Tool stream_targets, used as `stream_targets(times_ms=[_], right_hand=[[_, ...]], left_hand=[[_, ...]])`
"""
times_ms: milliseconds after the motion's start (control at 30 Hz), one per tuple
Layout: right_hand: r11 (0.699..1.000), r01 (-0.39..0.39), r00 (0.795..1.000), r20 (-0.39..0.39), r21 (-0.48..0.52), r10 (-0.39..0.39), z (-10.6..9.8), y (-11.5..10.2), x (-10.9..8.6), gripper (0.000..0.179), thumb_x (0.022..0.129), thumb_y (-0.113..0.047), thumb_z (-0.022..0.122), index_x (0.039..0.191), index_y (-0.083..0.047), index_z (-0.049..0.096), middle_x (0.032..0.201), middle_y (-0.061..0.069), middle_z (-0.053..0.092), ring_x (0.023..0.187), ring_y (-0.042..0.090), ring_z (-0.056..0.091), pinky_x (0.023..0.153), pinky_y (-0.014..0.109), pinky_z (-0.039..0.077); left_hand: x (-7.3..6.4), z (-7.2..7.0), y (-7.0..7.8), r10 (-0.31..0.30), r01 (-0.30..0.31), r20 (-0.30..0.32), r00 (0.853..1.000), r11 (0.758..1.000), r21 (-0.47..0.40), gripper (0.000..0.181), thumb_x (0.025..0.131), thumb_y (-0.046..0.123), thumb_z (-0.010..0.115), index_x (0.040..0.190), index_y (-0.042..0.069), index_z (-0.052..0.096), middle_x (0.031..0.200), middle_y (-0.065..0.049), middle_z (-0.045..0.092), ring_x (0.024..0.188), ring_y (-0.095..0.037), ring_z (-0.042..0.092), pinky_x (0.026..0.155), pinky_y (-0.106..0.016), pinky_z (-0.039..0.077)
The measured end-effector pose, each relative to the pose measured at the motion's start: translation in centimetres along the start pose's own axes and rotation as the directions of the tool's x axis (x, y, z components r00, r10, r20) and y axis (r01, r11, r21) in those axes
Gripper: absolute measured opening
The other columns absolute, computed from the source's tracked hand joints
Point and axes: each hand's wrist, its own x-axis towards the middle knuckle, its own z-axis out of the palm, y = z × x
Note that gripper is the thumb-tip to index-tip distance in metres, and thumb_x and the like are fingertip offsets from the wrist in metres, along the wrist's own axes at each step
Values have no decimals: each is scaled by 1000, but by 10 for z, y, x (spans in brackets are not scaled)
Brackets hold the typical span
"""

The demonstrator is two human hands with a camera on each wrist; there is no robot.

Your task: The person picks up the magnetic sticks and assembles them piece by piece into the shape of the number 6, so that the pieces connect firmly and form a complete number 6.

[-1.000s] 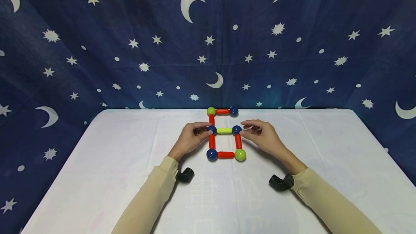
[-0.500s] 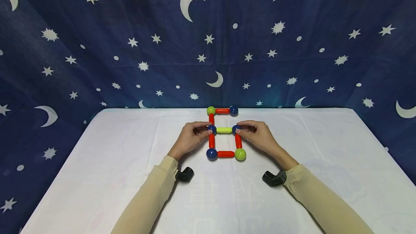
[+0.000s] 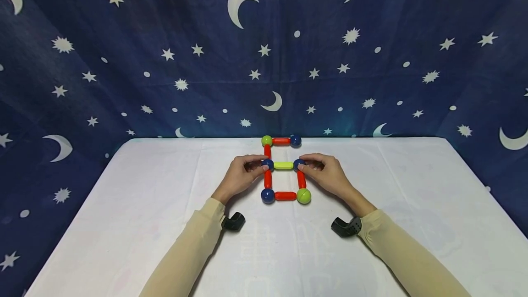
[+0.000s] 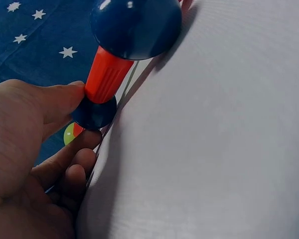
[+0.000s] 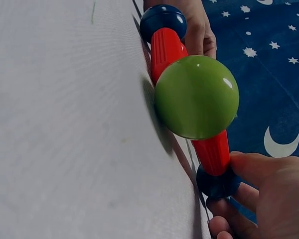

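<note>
A flat frame of red rods [image 3: 285, 195] and coloured balls lies on the table, with one yellow-green rod [image 3: 283, 165] across its middle. My left hand [image 3: 241, 174] pinches the blue ball [image 4: 94, 115] at the left end of that rod, between thumb and fingers. At the other end, my right hand [image 3: 330, 174] pinches a second blue ball [image 5: 217, 184]. Nearer me are a blue corner ball [image 3: 267, 195] and a green corner ball [image 3: 304, 196]. Along the far side, a green ball [image 3: 267, 140] joins by a red rod to another blue ball [image 3: 295, 140].
A white cloth [image 3: 284, 260] covers the table. Just behind the frame hangs a dark blue curtain [image 3: 185, 22] printed with moons and stars. Each wrist wears a black camera mount, one on the left [image 3: 233, 222] and one on the right [image 3: 346, 227].
My right hand has moved a little left and taken the blue ball at the right end of the yellow-green rod between thumb and fingers. The left hand has kept its hold.
</note>
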Motion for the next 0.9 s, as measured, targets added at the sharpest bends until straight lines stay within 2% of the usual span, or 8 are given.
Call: stream_targets(times_ms=[167,333,500,700,800,900], right_hand=[[1000,-6,1000,2,5,6,0,-1,0,29,91,-22,78,117,-8,76,91,4,67,79,21,54,67,26,44],[1000,-3,1000,2,9,3,0,0,-1,30,91,-23,78,117,-8,76,90,4,67,79,21,54,67,25,44],[1000,-2,1000,-2,7,2,0,0,0,30,91,-23,78,117,-8,76,90,5,67,78,21,54,67,25,44],[1000,-2,1000,-6,13,2,0,1,0,29,91,-23,78,117,-8,76,90,4,68,78,20,54,67,25,44],[1000,-1,1000,-5,15,1,0,1,0,30,91,-23,78,117,-8,76,91,4,68,78,20,54,67,25,44],[1000,2,1000,-6,12,-2,0,0,-1,30,91,-23,78,117,-8,76,91,4,68,78,20,54,67,25,44]], left_hand=[[-3,-2,3,10,-10,5,1000,1000,-12,33,92,12,75,125,7,73,102,-8,69,85,-22,58,76,-29,49],[-15,-4,8,4,-3,25,1000,999,-40,31,91,14,77,122,8,74,101,-7,66,86,-22,57,73,-29,48],[-31,-6,13,18,-11,108,994,998,-62,31,90,17,79,120,9,75,97,-5,65,83,-21,56,67,-27,46],[-42,-7,13,72,-71,229,971,997,-13,34,82,23,87,112,12,78,91,1,67,81,-19,58,71,-25,48],[-43,-7,12,96,-105,251,963,994,24,32,80,26,89,108,15,79,88,3,66,82,-19,58,72,-26,49],[-44,-6,11,96,-103,248,964,995,16,30,79,25,90,106,15,80,85,4,65,81,-20,59,71,-26,47]])
